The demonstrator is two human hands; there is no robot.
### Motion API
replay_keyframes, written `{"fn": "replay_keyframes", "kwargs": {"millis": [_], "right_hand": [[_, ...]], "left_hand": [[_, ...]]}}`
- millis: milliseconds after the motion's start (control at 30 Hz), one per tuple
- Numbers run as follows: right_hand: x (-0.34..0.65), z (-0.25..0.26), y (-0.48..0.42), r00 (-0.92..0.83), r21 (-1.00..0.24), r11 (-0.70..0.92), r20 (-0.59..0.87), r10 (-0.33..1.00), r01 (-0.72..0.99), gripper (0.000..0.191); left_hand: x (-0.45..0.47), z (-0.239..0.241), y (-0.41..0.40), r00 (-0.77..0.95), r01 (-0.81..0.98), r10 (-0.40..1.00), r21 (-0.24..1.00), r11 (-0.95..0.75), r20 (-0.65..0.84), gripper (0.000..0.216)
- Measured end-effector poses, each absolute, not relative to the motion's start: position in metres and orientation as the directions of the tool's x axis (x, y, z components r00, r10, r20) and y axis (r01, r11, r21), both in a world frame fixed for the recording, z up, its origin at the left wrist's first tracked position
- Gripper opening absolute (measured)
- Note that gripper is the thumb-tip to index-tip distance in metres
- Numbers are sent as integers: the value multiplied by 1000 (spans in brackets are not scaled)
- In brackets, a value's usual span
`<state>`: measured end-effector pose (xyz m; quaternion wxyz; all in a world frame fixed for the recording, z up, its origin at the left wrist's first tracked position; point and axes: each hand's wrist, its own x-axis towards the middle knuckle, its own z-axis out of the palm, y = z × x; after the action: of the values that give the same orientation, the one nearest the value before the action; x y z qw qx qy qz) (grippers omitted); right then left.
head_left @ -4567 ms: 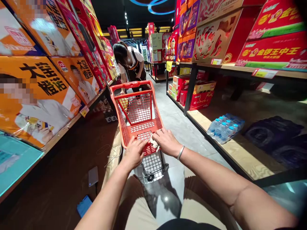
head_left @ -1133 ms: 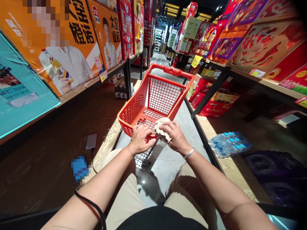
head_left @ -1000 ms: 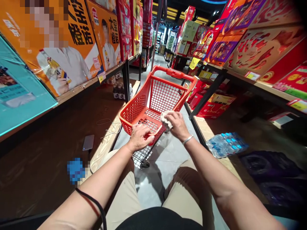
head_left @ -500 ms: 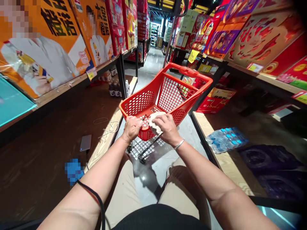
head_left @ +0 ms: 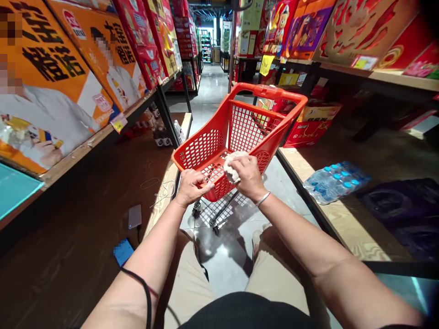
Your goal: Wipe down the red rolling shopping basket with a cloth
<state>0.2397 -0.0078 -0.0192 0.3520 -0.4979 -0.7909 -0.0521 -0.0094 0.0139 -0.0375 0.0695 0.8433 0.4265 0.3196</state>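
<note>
A red plastic shopping cart [head_left: 209,141] with perforated sides stands in the aisle, its narrow front end toward me. My left hand [head_left: 192,187] is closed over the near rim of its basket, at the left corner. In my right hand [head_left: 247,176] is a crumpled off-white cloth [head_left: 231,169], pressed to the near right part of the same rim. The palm side of that hand and part of the cloth are hidden. Two black caster wheels [head_left: 214,224] show under the basket.
Shelves with boxed goods line both sides, orange cartons [head_left: 73,68] at left. A shrink-wrapped pack of water bottles [head_left: 336,180] lies on the low right shelf. A power bank [head_left: 135,216], a white cable [head_left: 164,189] and a blue-screened phone [head_left: 123,251] lie on the low left shelf.
My right hand has moved with the cloth slightly up and right along the rim. My left hand stays on the left corner. The view has shifted a little.
</note>
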Motion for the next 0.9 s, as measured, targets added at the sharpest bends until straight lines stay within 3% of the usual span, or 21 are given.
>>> {"fn": "replay_keyframes", "kwargs": {"millis": [167,367,633,733,900], "right_hand": [[254,-14,3,-362,-228,580,591,721,782,38],[267,-20,23,-126,-312,429,667,734,848,38],[210,-37,-4,-317,-224,548,619,718,806,46],[232,-27,17,-311,-207,518,598,739,830,42],[253,-18,50,-21,-324,316,667,745,892,41]], "left_hand": [[-8,-37,14,391,649,723,386,-656,570,25],[-5,-48,14,353,659,735,404,-634,579,23],[-2,-61,21,260,634,734,462,-620,628,32],[-3,-57,29,270,641,769,488,-593,579,33],[-8,-39,47,403,652,837,526,-546,369,47]]}}
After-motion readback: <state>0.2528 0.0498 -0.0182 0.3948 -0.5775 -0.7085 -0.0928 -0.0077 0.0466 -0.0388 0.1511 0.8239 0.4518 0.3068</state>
